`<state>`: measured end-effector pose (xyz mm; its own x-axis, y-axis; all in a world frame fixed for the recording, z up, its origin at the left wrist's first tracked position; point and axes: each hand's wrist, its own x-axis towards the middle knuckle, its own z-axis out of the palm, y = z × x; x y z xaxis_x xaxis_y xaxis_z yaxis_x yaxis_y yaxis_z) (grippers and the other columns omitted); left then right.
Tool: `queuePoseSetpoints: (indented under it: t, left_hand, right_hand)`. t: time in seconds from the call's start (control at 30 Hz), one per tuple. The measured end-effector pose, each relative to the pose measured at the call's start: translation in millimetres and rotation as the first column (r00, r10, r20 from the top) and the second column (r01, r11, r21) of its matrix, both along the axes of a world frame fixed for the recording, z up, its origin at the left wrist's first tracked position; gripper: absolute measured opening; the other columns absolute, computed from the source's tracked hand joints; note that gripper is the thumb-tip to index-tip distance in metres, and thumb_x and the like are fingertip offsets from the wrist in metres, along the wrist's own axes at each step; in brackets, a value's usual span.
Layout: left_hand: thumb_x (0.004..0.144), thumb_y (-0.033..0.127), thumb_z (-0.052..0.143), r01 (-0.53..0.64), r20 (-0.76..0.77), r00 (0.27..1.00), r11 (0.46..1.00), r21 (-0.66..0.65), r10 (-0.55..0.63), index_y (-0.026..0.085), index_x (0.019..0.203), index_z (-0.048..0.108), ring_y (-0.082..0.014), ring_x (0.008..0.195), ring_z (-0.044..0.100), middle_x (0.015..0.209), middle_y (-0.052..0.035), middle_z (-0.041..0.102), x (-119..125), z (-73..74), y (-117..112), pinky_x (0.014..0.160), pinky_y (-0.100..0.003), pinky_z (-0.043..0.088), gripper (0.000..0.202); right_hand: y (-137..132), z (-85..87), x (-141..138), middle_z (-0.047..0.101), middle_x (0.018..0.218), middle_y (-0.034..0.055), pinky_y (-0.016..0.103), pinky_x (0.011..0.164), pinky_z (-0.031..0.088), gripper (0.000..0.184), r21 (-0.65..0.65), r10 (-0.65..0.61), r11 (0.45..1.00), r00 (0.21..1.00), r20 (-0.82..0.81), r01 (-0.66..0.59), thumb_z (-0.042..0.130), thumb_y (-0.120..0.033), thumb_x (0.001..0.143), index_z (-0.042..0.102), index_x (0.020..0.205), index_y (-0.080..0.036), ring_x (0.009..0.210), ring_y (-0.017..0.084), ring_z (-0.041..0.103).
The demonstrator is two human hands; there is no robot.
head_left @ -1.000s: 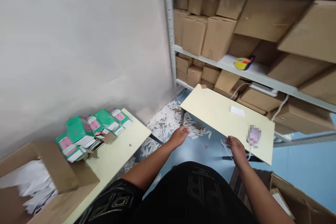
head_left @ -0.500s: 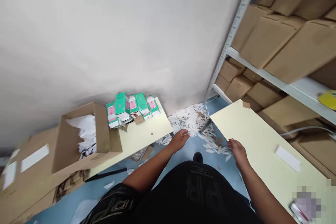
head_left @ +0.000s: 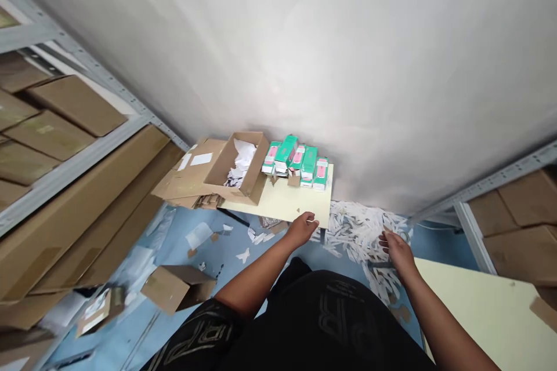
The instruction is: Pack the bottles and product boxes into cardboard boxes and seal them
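My left hand [head_left: 302,228] hovers in front of the right end of a pale yellow table [head_left: 278,200], its fingers loosely bent and holding nothing that I can see. My right hand [head_left: 398,252] is held out over the floor, with relaxed, slightly spread fingers and nothing in them. Several green, pink and white boxes [head_left: 309,161] stand in a row on the table by the wall. Left of them is an open cardboard box [head_left: 255,185] with crumpled white paper [head_left: 241,163] inside. Flattened cardboard [head_left: 185,177] lies at the table's left end.
White paper strips [head_left: 365,232] cover the blue floor beyond my hands. A second pale table [head_left: 483,307] is at my right. Shelving with cartons [head_left: 517,208] stands at right, and more shelved cartons [head_left: 56,139] at left. An open carton [head_left: 167,288] lies on the floor.
My view has swung left, bringing the left shelving and floor carton into sight. The table with the green boxes now sits nearer the middle. Both hands keep about the same pose.
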<state>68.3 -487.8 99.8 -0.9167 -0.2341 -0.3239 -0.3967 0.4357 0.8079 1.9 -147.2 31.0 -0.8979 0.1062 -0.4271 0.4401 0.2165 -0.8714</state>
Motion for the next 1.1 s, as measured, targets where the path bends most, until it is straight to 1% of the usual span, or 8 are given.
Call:
queuePoseSetpoints:
  t: [0.17, 0.27, 0.37, 0.5, 0.67, 0.77, 0.93, 1.1]
  left_hand:
    - [0.090, 0.038, 0.064, -0.172, -0.012, 0.985, 0.982, -0.081, 0.171, 0.020, 0.118, 0.066, -0.0257, 0.107, 0.069, 0.126, -0.0120, 0.071, -0.7, -6.0, -68.6, 0.097, -0.038, 0.051, 0.034]
    - [0.088, 0.037, 0.066, -0.215, -0.077, 0.976, 0.957, -0.195, 0.204, 0.019, 0.126, 0.063, -0.0293, 0.121, 0.063, 0.134, -0.0150, 0.066, -17.6, -4.3, -112.0, 0.107, -0.041, 0.046, 0.042]
    - [0.089, 0.038, 0.065, -0.216, -0.172, 0.970, 0.927, -0.307, 0.169, 0.018, 0.137, 0.058, -0.0327, 0.137, 0.051, 0.143, -0.0177, 0.059, -50.0, 8.7, -151.3, 0.117, -0.043, 0.036, 0.053]
    - [0.090, 0.049, 0.062, -0.171, -0.226, 0.971, 0.890, -0.423, 0.080, 0.016, 0.151, 0.044, -0.0376, 0.146, 0.039, 0.156, -0.0209, 0.045, -117.3, 32.5, -191.7, 0.119, -0.047, 0.031, 0.072]
    - [0.078, 0.057, 0.073, -0.037, -0.022, 0.999, 0.878, -0.477, 0.030, 0.016, 0.163, 0.024, -0.0505, 0.147, 0.031, 0.169, -0.0258, 0.017, -208.5, 34.4, -216.9, 0.111, -0.057, 0.038, 0.106]
    - [0.073, 0.047, 0.077, 0.049, 0.141, 0.990, 0.888, -0.456, 0.018, 0.015, 0.165, 0.014, -0.0497, 0.140, 0.043, 0.164, -0.0302, 0.024, -241.3, 21.5, -222.2, 0.105, -0.054, 0.044, 0.116]
    - [0.077, 0.035, 0.074, 0.084, 0.197, 0.980, 0.883, -0.462, 0.010, 0.015, 0.167, 0.006, -0.0427, 0.133, 0.052, 0.158, -0.0286, 0.036, -250.6, 9.8, -234.4, 0.097, -0.044, 0.049, 0.115]
    - [0.082, 0.043, 0.071, 0.023, 0.137, 0.990, 0.936, -0.352, 0.027, 0.017, 0.166, 0.010, -0.0405, 0.134, 0.053, 0.158, -0.0253, 0.039, -235.2, 15.2, -257.6, 0.097, -0.042, 0.048, 0.108]
  right_hand:
    - [-52.4, -1.4, -19.1, 0.078, 0.097, 0.0111, 0.036, 0.071, 0.055, 0.047, 0.027, 0.220, 0.975, 0.975, 0.018, -0.220, 0.063, -0.063, 0.074, 0.072, 0.093, -0.021, 0.087, 0.028, 0.075]
    - [-77.5, -6.0, -26.4, 0.078, 0.096, 0.0108, 0.036, 0.070, 0.055, 0.048, 0.034, 0.278, 0.959, 0.959, 0.049, -0.280, 0.063, -0.064, 0.073, 0.072, 0.092, -0.021, 0.085, 0.028, 0.074]
    - [-103.7, -9.0, -34.2, 0.078, 0.094, 0.0104, 0.037, 0.069, 0.055, 0.048, 0.058, 0.274, 0.958, 0.957, 0.089, -0.280, 0.065, -0.064, 0.070, 0.073, 0.090, -0.021, 0.083, 0.028, 0.075]
    - [-143.2, -6.2, -41.9, 0.078, 0.091, 0.0091, 0.037, 0.069, 0.054, 0.047, 0.096, 0.242, 0.963, 0.965, 0.100, -0.251, 0.064, -0.062, 0.067, 0.073, 0.090, -0.021, 0.082, 0.029, 0.075]
    - [-176.1, 4.1, -39.2, 0.078, 0.091, 0.0078, 0.038, 0.071, 0.054, 0.046, 0.140, 0.204, 0.966, 0.974, 0.097, -0.216, 0.063, -0.062, 0.066, 0.073, 0.089, -0.023, 0.084, 0.030, 0.075]
    - [-177.8, 5.9, -34.3, 0.077, 0.089, 0.0067, 0.037, 0.070, 0.053, 0.047, 0.177, 0.190, 0.962, 0.976, 0.106, -0.207, 0.062, -0.063, 0.066, 0.072, 0.089, -0.023, 0.082, 0.029, 0.075]
    - [-171.0, 0.0, -33.0, 0.076, 0.092, 0.0082, 0.035, 0.070, 0.052, 0.051, 0.212, 0.177, 0.955, 0.972, 0.155, -0.208, 0.058, -0.063, 0.068, 0.071, 0.092, -0.020, 0.081, 0.027, 0.074]
    - [-176.5, -6.6, -36.6, 0.076, 0.092, 0.0079, 0.034, 0.070, 0.051, 0.052, 0.202, 0.190, 0.953, 0.964, 0.184, -0.226, 0.058, -0.064, 0.068, 0.070, 0.094, -0.021, 0.082, 0.027, 0.073]
